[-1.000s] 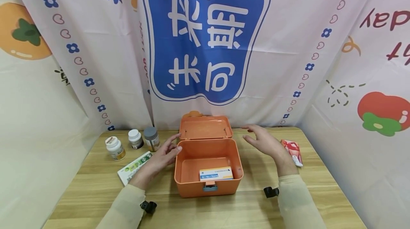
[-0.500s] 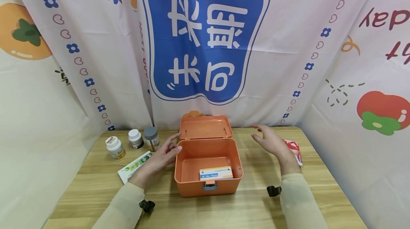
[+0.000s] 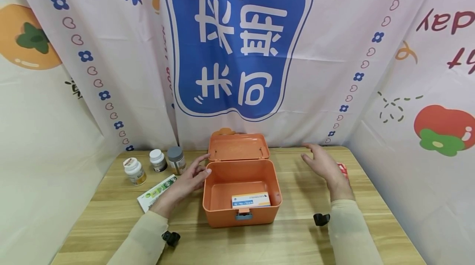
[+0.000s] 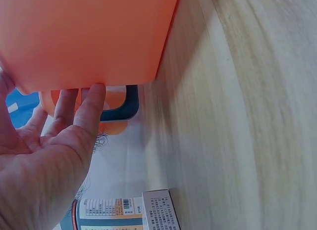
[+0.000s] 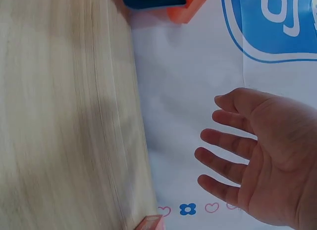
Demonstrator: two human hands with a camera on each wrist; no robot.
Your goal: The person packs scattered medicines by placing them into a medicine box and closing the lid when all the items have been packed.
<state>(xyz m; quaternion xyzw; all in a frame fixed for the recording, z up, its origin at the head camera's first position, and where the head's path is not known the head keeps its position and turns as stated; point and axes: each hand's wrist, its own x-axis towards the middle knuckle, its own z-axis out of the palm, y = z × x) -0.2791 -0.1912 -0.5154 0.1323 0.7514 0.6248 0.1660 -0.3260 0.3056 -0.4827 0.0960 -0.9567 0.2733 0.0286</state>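
An orange lidded storage box [image 3: 241,217] stands at the table's middle, its lid [image 3: 239,148] swung back. Inside lies a white and blue medicine box [image 3: 251,200]. My left hand [image 3: 190,180] rests at the box's left rim, thumb at the edge; in the left wrist view its extended fingers [image 4: 90,109] touch the orange wall. Away to the right of the box, my right hand [image 3: 323,165] hovers over the table with nothing in it, its fingers spread and slightly bent in the right wrist view. A red and white packet [image 3: 344,170] is partly hidden behind the right hand.
Left of the box stand a white bottle [image 3: 135,172], another white-capped bottle [image 3: 158,161] and a grey-lidded jar [image 3: 176,160]. A green and white flat box [image 3: 157,193] lies beside my left forearm. A printed cloth [image 3: 315,104] hangs behind the wooden table [image 3: 297,240].
My right hand has moved rightward, away from the orange box, covering more of the red packet. The left hand has stayed at the box's rim.
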